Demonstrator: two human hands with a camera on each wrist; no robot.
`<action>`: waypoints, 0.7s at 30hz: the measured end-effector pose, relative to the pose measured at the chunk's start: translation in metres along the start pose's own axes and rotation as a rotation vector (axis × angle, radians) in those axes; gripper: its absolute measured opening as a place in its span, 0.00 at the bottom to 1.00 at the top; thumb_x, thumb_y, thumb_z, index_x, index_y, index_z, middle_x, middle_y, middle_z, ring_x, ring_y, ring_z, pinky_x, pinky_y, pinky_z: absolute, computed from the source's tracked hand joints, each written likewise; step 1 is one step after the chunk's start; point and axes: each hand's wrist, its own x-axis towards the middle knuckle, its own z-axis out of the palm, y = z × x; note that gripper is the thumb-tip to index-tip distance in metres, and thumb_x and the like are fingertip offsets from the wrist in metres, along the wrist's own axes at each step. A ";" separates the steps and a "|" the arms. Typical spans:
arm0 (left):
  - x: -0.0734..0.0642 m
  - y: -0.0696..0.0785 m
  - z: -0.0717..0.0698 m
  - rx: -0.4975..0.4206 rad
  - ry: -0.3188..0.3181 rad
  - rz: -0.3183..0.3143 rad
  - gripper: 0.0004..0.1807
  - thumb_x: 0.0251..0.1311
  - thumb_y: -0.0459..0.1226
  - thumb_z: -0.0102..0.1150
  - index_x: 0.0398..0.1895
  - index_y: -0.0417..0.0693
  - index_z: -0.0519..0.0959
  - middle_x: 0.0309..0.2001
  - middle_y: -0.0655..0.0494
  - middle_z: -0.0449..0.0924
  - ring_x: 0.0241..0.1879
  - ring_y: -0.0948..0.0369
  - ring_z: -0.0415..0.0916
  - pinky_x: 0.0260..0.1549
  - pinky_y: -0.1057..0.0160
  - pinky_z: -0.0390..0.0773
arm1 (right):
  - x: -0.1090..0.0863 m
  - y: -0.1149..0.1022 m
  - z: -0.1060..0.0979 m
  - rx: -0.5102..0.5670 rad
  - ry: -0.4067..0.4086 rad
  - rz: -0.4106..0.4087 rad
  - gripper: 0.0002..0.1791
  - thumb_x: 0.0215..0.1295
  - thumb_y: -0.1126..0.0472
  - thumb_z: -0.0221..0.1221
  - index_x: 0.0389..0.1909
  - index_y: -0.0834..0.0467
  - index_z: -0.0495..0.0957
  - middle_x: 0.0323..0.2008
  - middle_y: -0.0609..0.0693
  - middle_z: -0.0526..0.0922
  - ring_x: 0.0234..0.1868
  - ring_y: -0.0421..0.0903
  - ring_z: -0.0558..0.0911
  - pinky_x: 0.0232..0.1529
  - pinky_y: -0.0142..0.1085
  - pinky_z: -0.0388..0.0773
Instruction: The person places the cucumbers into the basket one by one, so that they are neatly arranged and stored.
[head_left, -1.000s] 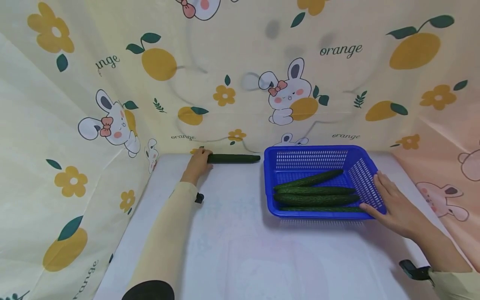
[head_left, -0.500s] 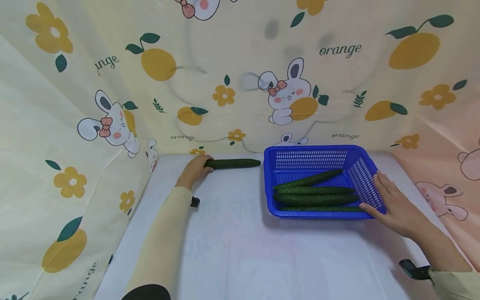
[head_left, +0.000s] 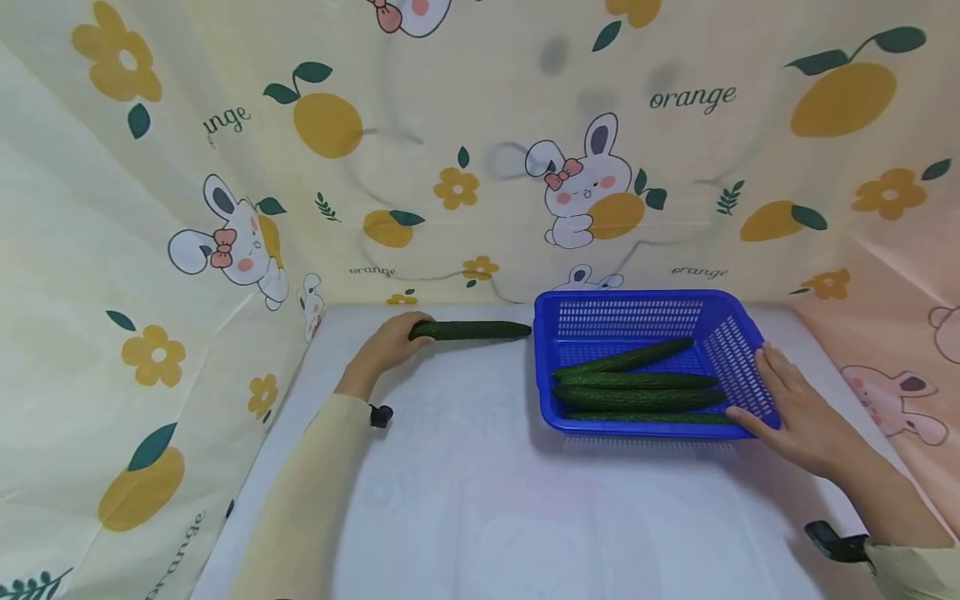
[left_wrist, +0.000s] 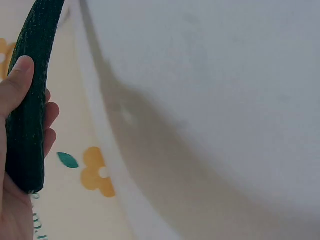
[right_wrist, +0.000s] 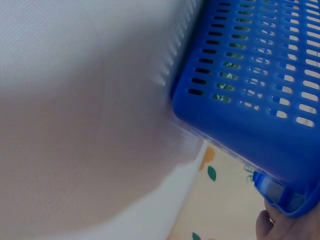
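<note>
A dark green cucumber (head_left: 472, 331) points rightward near the back of the table, its far tip close to the blue basket's left side. My left hand (head_left: 390, 342) grips its left end; in the left wrist view the thumb lies across the cucumber (left_wrist: 30, 115), with fingertips showing on the other side. The blue plastic basket (head_left: 637, 430) stands to the right and holds several cucumbers (head_left: 637, 398). On the basket's right rim rests my right hand (head_left: 806, 421), fingers extended along the side and thumb at the front corner. The right wrist view shows only part of that hand (right_wrist: 285, 227), below the basket's rim.
A white-covered table (head_left: 480, 500) lies under everything. Behind it hangs a cream cloth (head_left: 465, 125) printed with rabbits, oranges and flowers, which also covers the left side. A pinkish cloth (head_left: 907, 325) borders the right side.
The cucumber in my left hand has come slightly nearer to me, and the left hand has drawn back with it. My right hand stays on the basket. The head view has shifted slightly.
</note>
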 end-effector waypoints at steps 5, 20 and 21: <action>-0.012 0.006 -0.006 -0.049 0.064 0.023 0.24 0.73 0.43 0.69 0.67 0.44 0.80 0.65 0.45 0.82 0.66 0.46 0.78 0.68 0.43 0.75 | 0.000 0.000 0.000 0.003 0.000 -0.001 0.59 0.77 0.40 0.59 0.85 0.68 0.34 0.85 0.69 0.31 0.85 0.70 0.33 0.79 0.63 0.25; -0.035 0.066 -0.033 -0.121 0.269 0.153 0.24 0.74 0.42 0.68 0.68 0.44 0.79 0.61 0.45 0.84 0.56 0.47 0.81 0.58 0.44 0.82 | 0.001 0.002 0.001 0.009 0.000 -0.007 0.59 0.76 0.40 0.60 0.86 0.67 0.34 0.85 0.66 0.29 0.84 0.72 0.35 0.79 0.64 0.25; -0.035 0.072 -0.033 -0.123 0.271 0.163 0.24 0.73 0.42 0.69 0.67 0.43 0.79 0.62 0.45 0.84 0.57 0.48 0.81 0.58 0.44 0.81 | 0.001 0.002 0.001 0.009 0.002 -0.010 0.59 0.76 0.40 0.60 0.86 0.67 0.34 0.85 0.66 0.29 0.84 0.72 0.35 0.79 0.62 0.24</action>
